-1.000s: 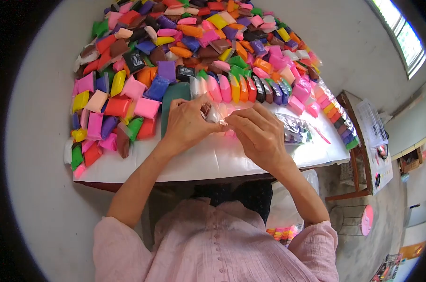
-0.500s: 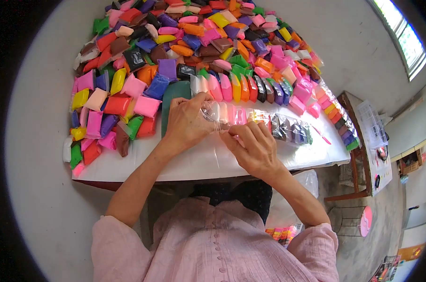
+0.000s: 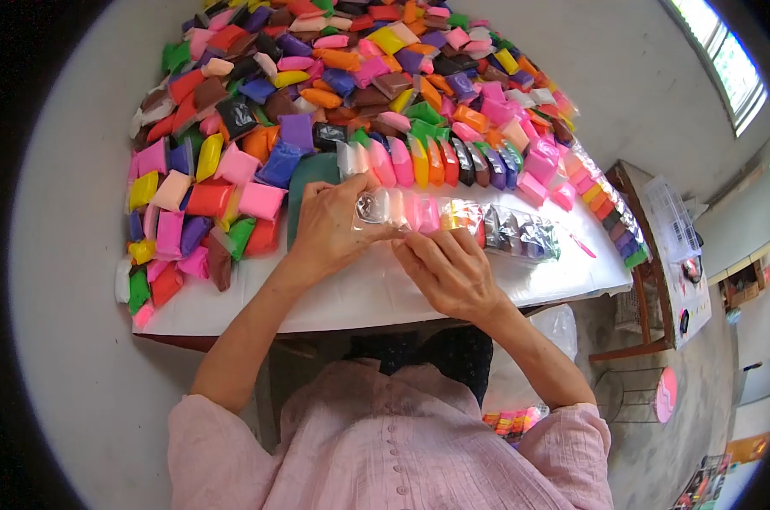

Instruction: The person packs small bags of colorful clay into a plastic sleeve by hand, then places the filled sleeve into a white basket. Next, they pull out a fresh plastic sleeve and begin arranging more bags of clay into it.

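Fingers of the left hand (image 3: 338, 223) look pinched on one end of the clear bag (image 3: 506, 229) lying on the white tabletop (image 3: 342, 302); right hand (image 3: 453, 276) curled at its near edge, grip hard to tell. Light, even tension beats yanking imo

Long clear plastic bag (image 3: 500, 228) of multicoloured packets in a row, lying crosswise on the white tabletop (image 3: 359, 293).

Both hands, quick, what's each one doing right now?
Left hand: closed on the clear bag's left end.
Right hand: fingers curled at the bag's near edge; can't tell if they grip it.
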The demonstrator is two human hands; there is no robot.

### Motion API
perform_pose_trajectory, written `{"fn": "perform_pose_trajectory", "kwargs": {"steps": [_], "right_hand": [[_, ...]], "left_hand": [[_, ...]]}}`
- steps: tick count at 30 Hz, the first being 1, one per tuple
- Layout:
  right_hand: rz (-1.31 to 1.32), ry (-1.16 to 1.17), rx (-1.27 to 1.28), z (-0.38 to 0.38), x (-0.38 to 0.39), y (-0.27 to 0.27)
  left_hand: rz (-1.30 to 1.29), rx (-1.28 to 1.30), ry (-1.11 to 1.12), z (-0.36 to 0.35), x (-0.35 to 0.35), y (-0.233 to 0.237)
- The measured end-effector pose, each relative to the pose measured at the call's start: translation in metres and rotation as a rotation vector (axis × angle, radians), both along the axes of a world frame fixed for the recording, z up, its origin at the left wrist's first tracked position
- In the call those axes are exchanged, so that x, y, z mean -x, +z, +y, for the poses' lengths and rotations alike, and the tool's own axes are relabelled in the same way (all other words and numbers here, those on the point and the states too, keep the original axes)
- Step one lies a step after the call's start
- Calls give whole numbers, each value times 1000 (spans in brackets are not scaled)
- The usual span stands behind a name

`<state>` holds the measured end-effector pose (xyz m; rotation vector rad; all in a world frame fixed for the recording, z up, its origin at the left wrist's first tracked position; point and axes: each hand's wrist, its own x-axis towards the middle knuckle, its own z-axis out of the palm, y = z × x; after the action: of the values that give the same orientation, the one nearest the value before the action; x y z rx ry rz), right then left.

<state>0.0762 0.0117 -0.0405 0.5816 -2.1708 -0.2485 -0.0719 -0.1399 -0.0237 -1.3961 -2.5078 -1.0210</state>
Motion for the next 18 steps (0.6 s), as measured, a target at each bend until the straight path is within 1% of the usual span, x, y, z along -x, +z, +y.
{"fn": "perform_pose_trajectory", "kwargs": {"steps": [6, 9, 12, 15, 18], "right_hand": [[-2, -25, -13, 1, 1, -3], [-23, -42, -23, 0, 1, -2], [-22, -24, -7, 0, 1, -1], [-21, 2, 22, 1, -1, 4], [-29, 34, 138, 1, 0, 6]], "left_hand": [[-153, 50, -52, -1, 5, 10], [-87, 59, -54, -4, 5, 12], [29, 10, -45, -5, 6, 1], [-7, 67, -50, -6, 4, 6], [-9, 31, -116, -6, 8, 3]]}}
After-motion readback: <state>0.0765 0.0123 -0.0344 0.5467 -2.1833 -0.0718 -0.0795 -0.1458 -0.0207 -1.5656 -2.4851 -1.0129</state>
